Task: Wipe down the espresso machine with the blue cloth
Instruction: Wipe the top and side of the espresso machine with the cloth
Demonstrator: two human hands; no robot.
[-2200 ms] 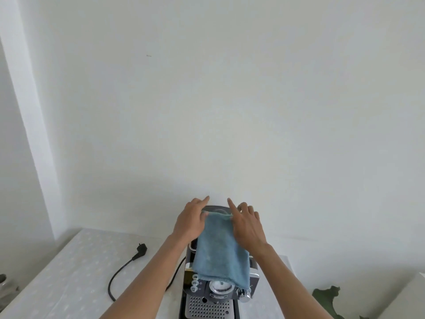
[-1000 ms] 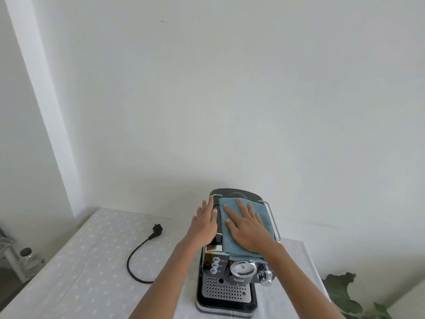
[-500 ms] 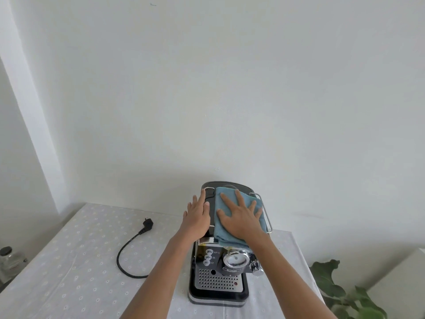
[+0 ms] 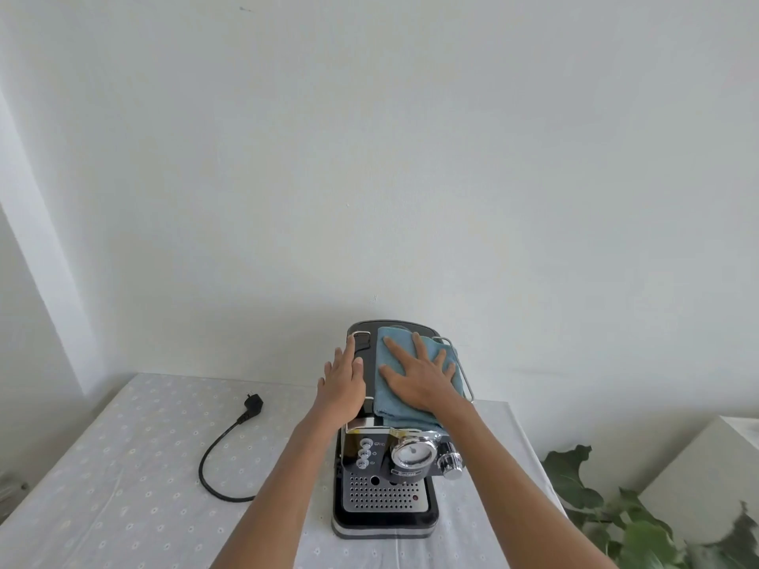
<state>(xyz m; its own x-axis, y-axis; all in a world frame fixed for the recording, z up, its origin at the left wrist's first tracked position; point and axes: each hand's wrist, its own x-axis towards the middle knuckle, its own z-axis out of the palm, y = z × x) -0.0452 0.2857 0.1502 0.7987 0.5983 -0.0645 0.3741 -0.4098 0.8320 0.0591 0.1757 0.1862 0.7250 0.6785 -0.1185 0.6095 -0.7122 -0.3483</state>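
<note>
A black and chrome espresso machine point(image 4: 384, 490) stands on the table against the wall, its gauge and knobs facing me. The folded blue cloth point(image 4: 390, 388) lies on the machine's top, on the right side. My right hand point(image 4: 419, 375) presses flat on the cloth with fingers spread. Flat on the left side of the top rests my left hand point(image 4: 343, 384), fingers together and pointing toward the wall, holding nothing.
The machine's black power cord with its plug point(image 4: 230, 445) lies unplugged on the patterned tablecloth point(image 4: 123, 486) to the left. A leafy plant point(image 4: 616, 515) and a white box point(image 4: 706, 478) stand off the table's right edge. The wall is close behind the machine.
The cloth went from draped over the machine's front, held by both hands, to flat on top under my right hand. It has since slid slightly toward the back; my left hand stays put.
</note>
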